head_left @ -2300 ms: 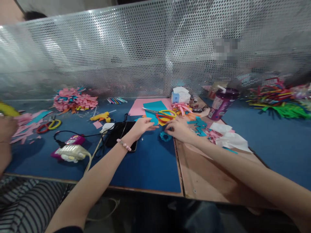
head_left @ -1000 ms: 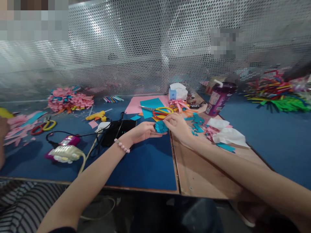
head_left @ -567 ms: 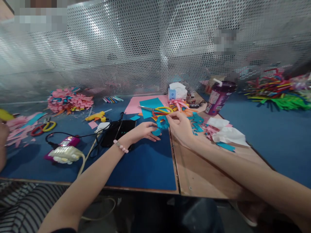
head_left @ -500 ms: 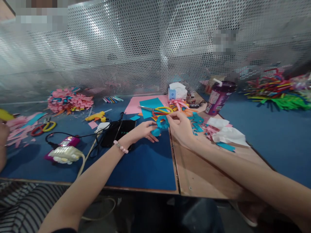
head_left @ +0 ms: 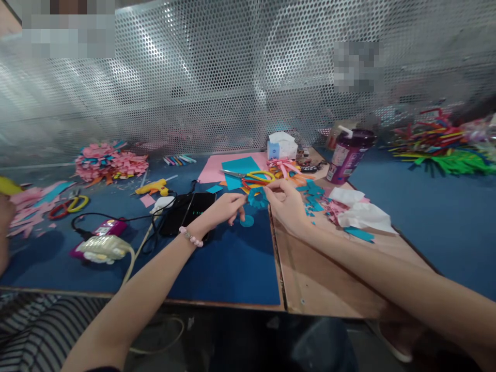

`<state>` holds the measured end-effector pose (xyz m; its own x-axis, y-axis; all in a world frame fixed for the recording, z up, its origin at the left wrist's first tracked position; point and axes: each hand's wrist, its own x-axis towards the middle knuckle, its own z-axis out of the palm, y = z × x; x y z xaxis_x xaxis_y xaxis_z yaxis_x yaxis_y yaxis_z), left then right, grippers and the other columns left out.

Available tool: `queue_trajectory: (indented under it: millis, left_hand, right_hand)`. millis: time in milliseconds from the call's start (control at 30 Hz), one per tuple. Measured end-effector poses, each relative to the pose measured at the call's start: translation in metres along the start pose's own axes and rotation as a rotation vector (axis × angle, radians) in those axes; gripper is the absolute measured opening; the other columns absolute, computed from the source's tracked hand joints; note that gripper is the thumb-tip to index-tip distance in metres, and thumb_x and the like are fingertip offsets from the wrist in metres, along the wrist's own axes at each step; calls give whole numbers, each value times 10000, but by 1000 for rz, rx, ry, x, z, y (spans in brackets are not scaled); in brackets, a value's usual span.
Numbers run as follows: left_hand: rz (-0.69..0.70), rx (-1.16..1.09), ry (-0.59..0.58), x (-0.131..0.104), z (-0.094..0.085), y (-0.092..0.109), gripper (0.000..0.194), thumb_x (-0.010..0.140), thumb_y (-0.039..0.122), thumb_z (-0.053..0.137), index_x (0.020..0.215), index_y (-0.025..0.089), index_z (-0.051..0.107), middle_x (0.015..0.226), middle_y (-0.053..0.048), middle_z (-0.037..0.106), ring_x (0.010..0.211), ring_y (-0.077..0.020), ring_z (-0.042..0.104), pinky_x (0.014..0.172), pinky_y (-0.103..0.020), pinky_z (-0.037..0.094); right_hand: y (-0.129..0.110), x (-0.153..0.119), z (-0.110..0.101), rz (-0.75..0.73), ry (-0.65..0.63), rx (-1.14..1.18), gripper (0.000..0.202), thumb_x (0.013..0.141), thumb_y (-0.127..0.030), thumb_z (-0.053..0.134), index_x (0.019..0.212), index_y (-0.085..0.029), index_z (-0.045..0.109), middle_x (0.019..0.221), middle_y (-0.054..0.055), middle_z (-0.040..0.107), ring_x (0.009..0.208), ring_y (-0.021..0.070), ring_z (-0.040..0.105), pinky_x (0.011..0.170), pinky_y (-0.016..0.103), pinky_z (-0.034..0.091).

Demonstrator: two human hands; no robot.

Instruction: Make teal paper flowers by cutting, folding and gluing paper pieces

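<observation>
Both my hands are around a curled, fringed blue paper piece (head_left: 258,198) near the middle of the view. My left hand (head_left: 228,207) pinches its left edge, with the other fingers bent downward. My right hand (head_left: 284,202) grips its right side between thumb and fingertips. Just below my left fingers, a small round blue paper disc (head_left: 247,221) is over the blue table surface. Beyond my hands, scissors with yellow handles (head_left: 259,176) rest on blue paper (head_left: 242,166) and pink paper (head_left: 211,168).
A black tablet (head_left: 174,219), cables and a yellow glue gun (head_left: 155,187) lie to the left. Right of my hands are blue scraps (head_left: 312,194), crumpled tissue (head_left: 364,216) and a purple cup (head_left: 351,155). A person's hand (head_left: 4,217) shows at the far left.
The round disc has come away from my left fingers and sits slightly lower. The fringed piece has turned a little between my hands, and my left fingers have bent inward.
</observation>
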<state>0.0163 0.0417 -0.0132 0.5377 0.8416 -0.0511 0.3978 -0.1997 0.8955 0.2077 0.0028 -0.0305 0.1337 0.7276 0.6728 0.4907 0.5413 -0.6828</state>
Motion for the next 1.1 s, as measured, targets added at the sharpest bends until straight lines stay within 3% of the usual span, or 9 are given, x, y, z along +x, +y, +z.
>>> queue_trajectory:
  millis: [133, 267, 433, 600, 800, 1100]
  left_hand:
    - [8, -13, 64, -3, 2, 7, 471, 902, 597, 408, 780, 164, 549, 419, 46, 505, 294, -54, 318, 334, -186, 252]
    - [71, 87, 49, -6, 4, 9, 360, 865, 523, 537, 814, 169, 576, 419, 58, 504, 317, -60, 348, 351, -183, 255]
    - [100, 182, 88, -7, 4, 7, 277, 881, 426, 522, 860, 160, 592, 424, 61, 514, 315, -65, 358, 365, -191, 260]
    - [207, 308, 115, -6, 5, 6, 224, 886, 347, 506, 792, 157, 581, 424, 49, 525, 383, -88, 459, 447, -200, 327]
    - [265, 386, 119, -7, 7, 7, 252, 907, 327, 467, 748, 161, 567, 431, 40, 536, 418, -104, 502, 500, -216, 358]
    - [257, 414, 114, -7, 8, 5, 182, 888, 259, 480, 822, 147, 607, 448, 41, 552, 437, -112, 531, 524, -225, 378]
  right_hand:
    - [-1, 0, 1, 29, 4, 16, 124, 879, -285, 571, 802, -189, 588, 825, 24, 639, 811, 169, 577, 777, 314, 456]
    - [-1, -1, 3, 6, -8, -2, 113, 888, -293, 560, 844, -193, 588, 859, 42, 632, 830, 182, 580, 783, 334, 475]
    - [0, -1, -2, -323, 29, -283, 85, 880, -246, 584, 930, -217, 646, 1101, 94, 583, 1086, 239, 517, 964, 443, 408]
    - [-3, -4, -5, -525, -115, -579, 153, 896, -268, 566, 907, -219, 710, 1292, 81, 553, 1178, 287, 420, 1002, 460, 363]
    - [-3, -6, -3, -528, -201, -731, 132, 863, -246, 591, 864, -204, 716, 1351, 73, 532, 1206, 306, 363, 1004, 482, 342]
    - [2, -6, 0, -524, -198, -663, 140, 843, -204, 606, 773, -208, 728, 1261, 66, 587, 1187, 290, 372, 1000, 470, 325]
